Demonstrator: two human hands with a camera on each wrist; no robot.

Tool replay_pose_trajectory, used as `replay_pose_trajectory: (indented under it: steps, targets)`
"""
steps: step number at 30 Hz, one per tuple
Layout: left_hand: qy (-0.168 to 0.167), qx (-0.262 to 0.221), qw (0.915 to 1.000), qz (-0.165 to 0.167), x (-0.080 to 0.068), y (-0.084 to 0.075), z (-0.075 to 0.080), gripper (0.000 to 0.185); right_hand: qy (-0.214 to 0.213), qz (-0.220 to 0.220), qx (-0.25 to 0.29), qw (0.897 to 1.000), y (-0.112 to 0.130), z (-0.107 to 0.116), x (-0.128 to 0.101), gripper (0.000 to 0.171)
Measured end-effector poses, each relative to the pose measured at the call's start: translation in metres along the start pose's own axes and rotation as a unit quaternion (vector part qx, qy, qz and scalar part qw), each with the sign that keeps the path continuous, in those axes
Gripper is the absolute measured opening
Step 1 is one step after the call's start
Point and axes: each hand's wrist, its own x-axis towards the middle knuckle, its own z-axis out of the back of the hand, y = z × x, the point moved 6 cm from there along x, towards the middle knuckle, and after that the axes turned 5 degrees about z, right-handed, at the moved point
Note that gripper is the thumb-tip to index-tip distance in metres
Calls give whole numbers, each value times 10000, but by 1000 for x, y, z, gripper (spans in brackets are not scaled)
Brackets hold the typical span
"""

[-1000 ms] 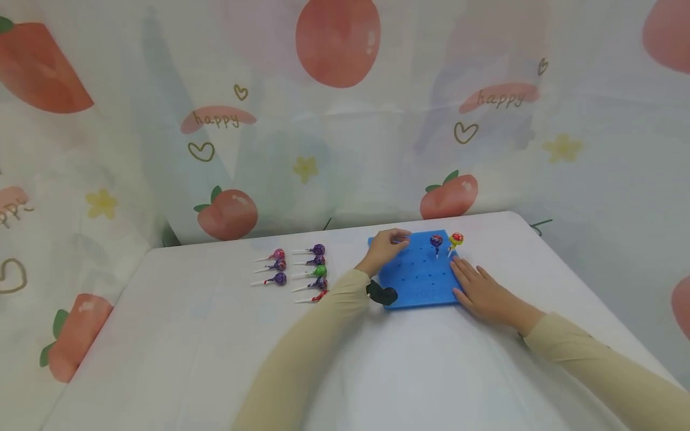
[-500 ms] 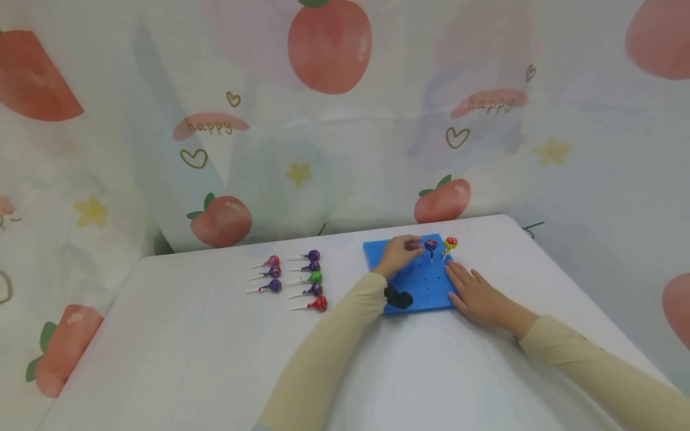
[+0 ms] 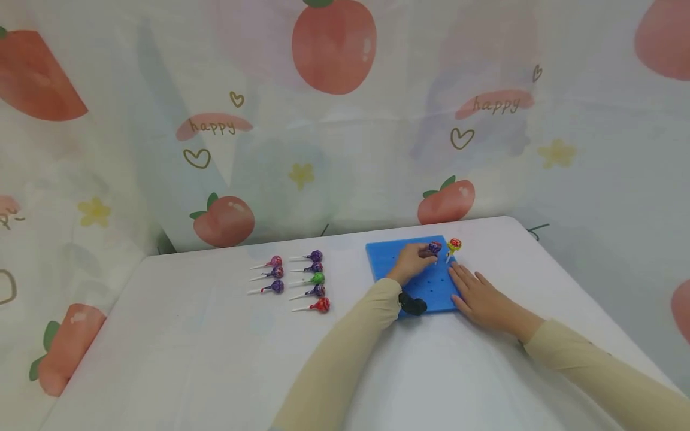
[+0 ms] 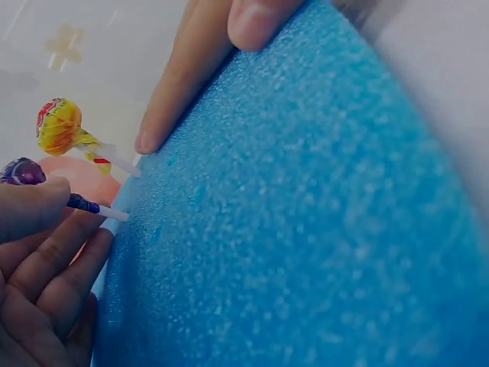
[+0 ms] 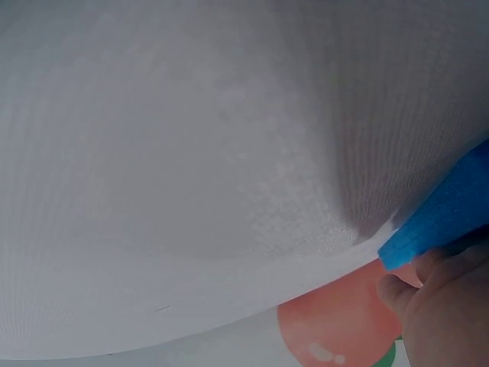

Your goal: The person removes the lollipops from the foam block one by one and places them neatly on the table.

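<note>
Your left hand point(image 3: 412, 261) has its fingers point(image 4: 34, 206) pinched on the purple lollipop point(image 3: 434, 246), whose stick meets the blue foam board point(image 3: 393, 256) in its far right corner. Beside it stands the yellow lollipop point(image 3: 454, 245). Your right hand point(image 3: 481, 297) lies flat, fingers extended, steadying the board's right edge on the desk point(image 3: 188, 341). Eight lollipops point(image 3: 293, 279) lie to the left.

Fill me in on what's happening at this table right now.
A person sits at a white table with a blue foam board full of small holes. The left hand pinches the stick of a purple lollipop standing at the board's far edge, while the right hand lies flat, holding the board's right side. A yellow-and-red lollipop stands next to it, at the far right corner. Eight more lollipops lie in two columns on the table, left of the board.
</note>
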Motion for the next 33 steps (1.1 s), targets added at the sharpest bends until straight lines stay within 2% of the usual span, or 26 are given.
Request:
replay_pose_trajectory:
  steps: [5,11,17,20,24,28,33]
  targets:
    - [-120,41,9998,-131,-1,0,-2,35,-4,4,23,10000,2,2,0,66]
    - [-361,446,9979,-309,-4,-1,-1,23,-17,0,8,10000,4,2,0,65]
    - [-456,455,9976,-242,-2,-1,-2,23,-77,35,-56,9999,4,4,0,64]
    - [-463,177,9985,-239,-2,0,-1,23,-94,39,-47,9999,4,5,0,64]
    - [-415,-436,9973,-428,-3,1,1,21,-88,44,-56,9999,5,5,0,64]
    - [-387,-960,9930,-577,-5,1,5,19,-83,28,-30,10000,5,5,0,64]
    - [-367,-1617,9844,-595,-4,3,8,20,-80,16,-14,10000,5,5,1,64]
